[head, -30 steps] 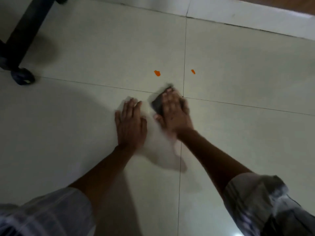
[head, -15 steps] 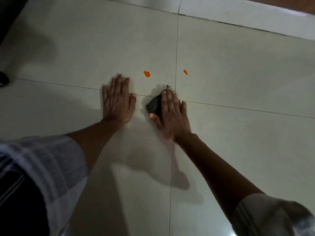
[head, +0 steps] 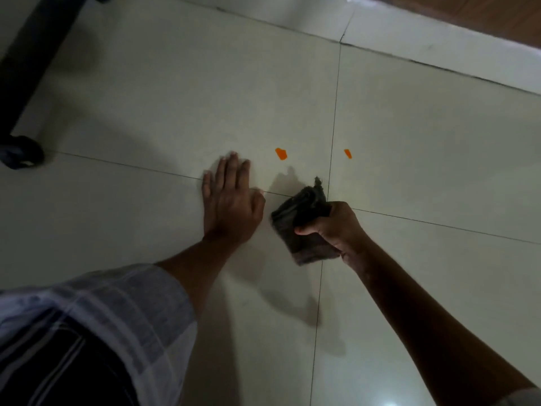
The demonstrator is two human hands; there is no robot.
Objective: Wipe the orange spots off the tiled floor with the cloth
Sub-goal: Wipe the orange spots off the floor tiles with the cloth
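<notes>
Two orange spots mark the pale tiled floor (head: 424,148): a larger orange spot (head: 281,154) left of a grout line and a smaller orange spot (head: 347,153) right of it. My right hand (head: 333,227) grips a dark folded cloth (head: 301,221), lifted slightly above the floor just short of the spots, near the grout crossing. My left hand (head: 229,200) lies flat on the tiles with fingers spread, left of the cloth and below-left of the larger spot.
A black chair leg (head: 32,54) with a caster wheel (head: 20,152) stands at the far left. A white skirting strip (head: 439,51) and a brown wooden surface (head: 483,16) run along the top right. My striped sleeve (head: 87,332) fills the lower left.
My right hand was pressing the cloth flat on the floor; now it has closed around the cloth and raised it. My left hand stays flat on the tiles.
</notes>
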